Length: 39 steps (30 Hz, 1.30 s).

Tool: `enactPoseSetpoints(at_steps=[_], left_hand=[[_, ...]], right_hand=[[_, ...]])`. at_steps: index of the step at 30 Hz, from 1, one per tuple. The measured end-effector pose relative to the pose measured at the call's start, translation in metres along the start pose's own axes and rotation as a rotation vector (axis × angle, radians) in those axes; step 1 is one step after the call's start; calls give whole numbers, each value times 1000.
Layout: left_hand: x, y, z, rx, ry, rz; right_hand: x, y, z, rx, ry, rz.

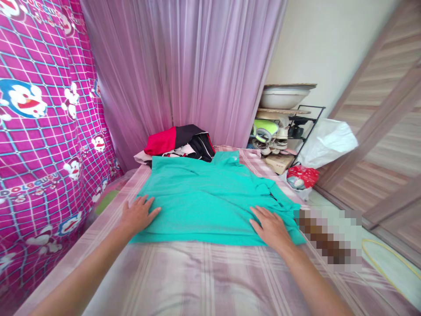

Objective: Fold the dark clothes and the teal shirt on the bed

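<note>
A turquoise shirt (197, 197) lies spread out on a pink and white plaid sheet (184, 281), with shallow wrinkles across its cloth. My left hand (140, 213) rests flat on the shirt's left edge, fingers spread. On the right part of the shirt lies my right hand (271, 226), palm down and fingers apart. Neither hand grips the fabric. The collar or sleeve end at the far right shows a small pale mark. A dark spot shows near the shirt's right side.
Behind the shirt sits a pile of red, black and white clothes (180, 140). Purple curtains (190, 66) hang at the back, a pink cartoon-print cloth (49, 131) on the left. To the right stand a shoe rack (305, 149), a white bag (329, 142) and a wooden wardrobe (378, 145).
</note>
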State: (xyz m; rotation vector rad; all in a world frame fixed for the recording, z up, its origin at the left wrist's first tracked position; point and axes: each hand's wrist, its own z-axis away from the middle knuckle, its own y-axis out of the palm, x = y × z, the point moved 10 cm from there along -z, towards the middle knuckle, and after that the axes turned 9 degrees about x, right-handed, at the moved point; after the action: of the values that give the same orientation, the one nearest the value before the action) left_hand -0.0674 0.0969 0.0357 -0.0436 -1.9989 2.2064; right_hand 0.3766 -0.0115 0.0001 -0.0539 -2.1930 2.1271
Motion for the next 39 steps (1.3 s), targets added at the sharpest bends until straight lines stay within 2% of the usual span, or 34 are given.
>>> enactPoseSetpoints(at_steps=[3, 6, 8, 10, 13, 15, 18, 25, 29, 32, 35, 39], left_hand=[[-35, -28, -5, -85, 95, -1], [-96, -39, -12, -90, 250, 19], [-138, -36, -18, -70, 344, 26], [-171, -30, -26, -52, 407, 47], [-196, -10, -38, 11, 426, 98], [-200, 5, -45, 51, 416, 126], [-199, 15, -49, 36, 410, 141], [-198, 18, -49, -27, 412, 133], [-198, 17, -48, -61, 415, 137], [-199, 17, -47, -55, 412, 138], [-199, 16, -47, -38, 413, 135], [-198, 16, -47, -10, 412, 131]], right_hand=[[20, -25, -19, -75, -63, -54], [52, -39, -43, -95, -122, -127], [76, -40, -57, -74, -172, -175], [93, -34, -67, -35, -207, -212], [98, -15, -74, 36, -184, -227], [92, -3, -75, 69, -144, -224], [82, 6, -74, 84, -115, -219], [86, -3, -81, 130, -101, -213], [105, -11, -102, 163, -181, -207], [108, 3, -129, 265, -194, -179], [80, 18, -158, 330, -54, -133], [37, 25, -185, 318, 100, -104]])
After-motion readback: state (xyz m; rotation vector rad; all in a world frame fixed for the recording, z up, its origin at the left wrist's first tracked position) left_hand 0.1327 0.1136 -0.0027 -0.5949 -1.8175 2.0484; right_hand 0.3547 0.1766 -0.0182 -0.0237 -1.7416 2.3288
